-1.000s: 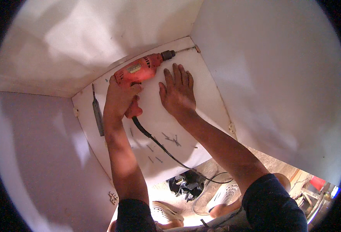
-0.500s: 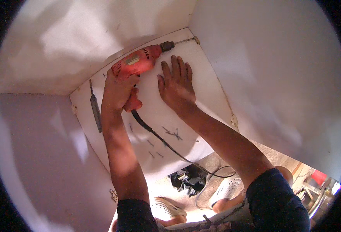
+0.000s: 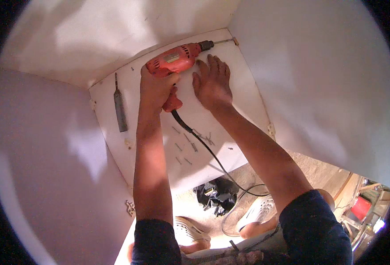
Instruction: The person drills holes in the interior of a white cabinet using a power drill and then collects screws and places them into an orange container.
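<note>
While gripped, red corded drill (image 3: 173,59), black chuck, bit cornerward.

White side walls (image 3: 318,97) are closing in the cabinet panel (image 3: 243,92) on three sides, leaving access only from the open lower edge. A chisel-like tool (image 3: 120,108) is lying at the left, loose screws (image 3: 188,148) and the drill's black cord (image 3: 203,148) are occupying the centre; bare panel is remaining at the right.

Hands (image 3: 184,86) on red drill (image 3: 173,59)
</note>
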Available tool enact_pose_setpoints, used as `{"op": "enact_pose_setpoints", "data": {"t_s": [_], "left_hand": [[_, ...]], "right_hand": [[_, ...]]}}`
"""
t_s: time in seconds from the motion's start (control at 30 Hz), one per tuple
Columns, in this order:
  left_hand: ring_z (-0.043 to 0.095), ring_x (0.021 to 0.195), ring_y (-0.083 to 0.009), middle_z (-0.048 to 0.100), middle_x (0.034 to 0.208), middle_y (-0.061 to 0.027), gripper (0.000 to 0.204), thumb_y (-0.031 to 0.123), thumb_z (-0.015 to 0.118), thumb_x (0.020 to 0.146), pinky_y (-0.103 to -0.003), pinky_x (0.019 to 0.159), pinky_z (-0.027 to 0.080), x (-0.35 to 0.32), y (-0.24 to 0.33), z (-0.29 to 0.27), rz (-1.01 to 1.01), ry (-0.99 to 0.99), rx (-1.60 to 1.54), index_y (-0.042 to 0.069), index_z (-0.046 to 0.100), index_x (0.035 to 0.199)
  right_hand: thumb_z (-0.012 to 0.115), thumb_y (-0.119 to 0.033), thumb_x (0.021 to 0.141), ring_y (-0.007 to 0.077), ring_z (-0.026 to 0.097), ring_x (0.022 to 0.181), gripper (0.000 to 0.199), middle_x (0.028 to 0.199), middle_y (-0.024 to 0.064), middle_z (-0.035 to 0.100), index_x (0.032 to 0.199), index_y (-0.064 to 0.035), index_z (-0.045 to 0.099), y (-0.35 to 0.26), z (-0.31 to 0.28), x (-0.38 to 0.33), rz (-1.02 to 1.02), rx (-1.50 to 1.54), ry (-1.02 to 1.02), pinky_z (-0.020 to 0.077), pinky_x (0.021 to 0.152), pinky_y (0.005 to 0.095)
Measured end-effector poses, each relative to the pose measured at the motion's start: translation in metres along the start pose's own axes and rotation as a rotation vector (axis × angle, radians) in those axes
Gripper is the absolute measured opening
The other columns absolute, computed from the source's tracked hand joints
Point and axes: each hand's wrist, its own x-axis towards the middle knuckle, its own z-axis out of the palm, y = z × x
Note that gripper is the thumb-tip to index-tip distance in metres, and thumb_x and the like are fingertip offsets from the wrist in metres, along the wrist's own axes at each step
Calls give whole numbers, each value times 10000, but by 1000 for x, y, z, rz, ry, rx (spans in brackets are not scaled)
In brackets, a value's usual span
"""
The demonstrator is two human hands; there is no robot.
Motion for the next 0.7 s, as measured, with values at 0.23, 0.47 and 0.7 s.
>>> {"op": "enact_pose_setpoints", "data": {"t_s": [0.23,0.47,0.7], "left_hand": [[673,651,-183,694,986,-124,572,-12,784,774,-324,537,562,-67,-13,-8,-64,173,-201,-18,540,1291],[616,595,-163,662,956,-70,423,26,766,831,-311,504,519,-120,-20,-49,-127,199,-467,29,613,1225],[621,604,-154,653,939,-45,462,88,806,831,-306,513,526,-131,7,-42,-86,82,-481,62,614,1250]], "right_hand": [[553,-529,1015,454,313,1542,798,1609,317,388,1529,69,436,10,13,2,111,-19,100,214,1281,571],[610,-838,848,412,326,1552,1224,1605,318,401,1558,126,355,44,-17,29,112,-61,-36,255,1282,498],[681,-896,728,412,402,1510,1299,1561,309,465,1488,130,439,62,-31,53,74,-92,-264,337,1238,534]]}}
